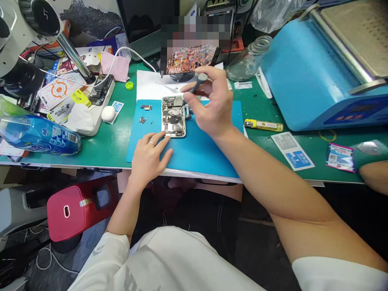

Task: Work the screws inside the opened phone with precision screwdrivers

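Note:
An opened smartphone lies on a blue mat with its inner parts bare. My right hand is closed round a small screwdriver, which slants down to the phone's upper right part. Whether its tip touches a screw is too small to tell. With fingers spread, my left hand rests its fingertips at the phone's lower left edge. A dark cylindrical tool lies beside the phone, partly behind my right hand. Left of the phone are a small metal bracket and another small part.
A microscope overhangs the left side, near a blue bottle. Behind the mat stands a screen showing a circuit board. A glass jar, a yellow tube and a large blue machine are on the right.

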Demonstrator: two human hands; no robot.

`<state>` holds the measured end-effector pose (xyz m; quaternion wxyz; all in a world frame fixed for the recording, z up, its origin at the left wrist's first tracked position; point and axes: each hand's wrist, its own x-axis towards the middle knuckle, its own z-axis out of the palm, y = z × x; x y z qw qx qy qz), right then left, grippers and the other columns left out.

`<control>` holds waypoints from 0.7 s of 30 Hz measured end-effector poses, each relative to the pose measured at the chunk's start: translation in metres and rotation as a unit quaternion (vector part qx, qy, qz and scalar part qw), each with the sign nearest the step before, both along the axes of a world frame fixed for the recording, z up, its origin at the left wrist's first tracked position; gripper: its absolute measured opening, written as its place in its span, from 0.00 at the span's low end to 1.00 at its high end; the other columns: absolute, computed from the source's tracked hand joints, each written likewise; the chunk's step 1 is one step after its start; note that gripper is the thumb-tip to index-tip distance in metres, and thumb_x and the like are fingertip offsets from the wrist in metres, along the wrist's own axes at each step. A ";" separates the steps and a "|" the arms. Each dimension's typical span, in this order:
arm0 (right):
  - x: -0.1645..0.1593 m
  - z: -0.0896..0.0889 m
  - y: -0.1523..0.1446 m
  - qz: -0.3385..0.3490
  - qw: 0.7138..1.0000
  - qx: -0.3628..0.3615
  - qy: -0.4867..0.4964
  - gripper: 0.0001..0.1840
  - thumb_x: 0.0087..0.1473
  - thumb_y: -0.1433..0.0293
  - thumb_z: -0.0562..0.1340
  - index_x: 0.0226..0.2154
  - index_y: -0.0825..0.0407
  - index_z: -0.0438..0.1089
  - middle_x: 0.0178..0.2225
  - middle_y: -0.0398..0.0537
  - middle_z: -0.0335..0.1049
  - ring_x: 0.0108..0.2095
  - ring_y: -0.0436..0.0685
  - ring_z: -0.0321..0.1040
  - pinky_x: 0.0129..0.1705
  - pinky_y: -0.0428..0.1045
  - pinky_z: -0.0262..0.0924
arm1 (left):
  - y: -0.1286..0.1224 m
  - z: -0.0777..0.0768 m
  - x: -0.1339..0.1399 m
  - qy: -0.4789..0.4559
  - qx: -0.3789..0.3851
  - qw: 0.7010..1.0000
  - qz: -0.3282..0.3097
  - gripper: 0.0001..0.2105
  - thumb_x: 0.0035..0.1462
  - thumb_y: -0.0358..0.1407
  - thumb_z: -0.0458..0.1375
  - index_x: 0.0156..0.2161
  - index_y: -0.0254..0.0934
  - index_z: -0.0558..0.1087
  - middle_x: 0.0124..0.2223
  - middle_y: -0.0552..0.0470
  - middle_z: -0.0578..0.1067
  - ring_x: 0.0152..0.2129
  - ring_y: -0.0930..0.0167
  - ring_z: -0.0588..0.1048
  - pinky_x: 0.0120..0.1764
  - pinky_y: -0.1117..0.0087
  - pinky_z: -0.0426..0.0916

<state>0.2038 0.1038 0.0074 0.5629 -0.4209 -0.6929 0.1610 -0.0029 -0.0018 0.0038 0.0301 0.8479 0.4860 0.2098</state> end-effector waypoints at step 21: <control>0.069 -0.003 0.031 -0.017 0.928 -0.176 -0.328 0.15 0.54 0.82 0.53 0.33 0.51 0.72 0.55 0.57 0.71 0.51 0.65 0.71 0.53 0.62 0.67 | 0.001 -0.002 0.000 -0.004 0.017 1.000 0.003 0.16 0.72 0.41 0.56 0.58 0.37 0.76 0.63 0.47 0.77 0.55 0.57 0.73 0.52 0.56 0.69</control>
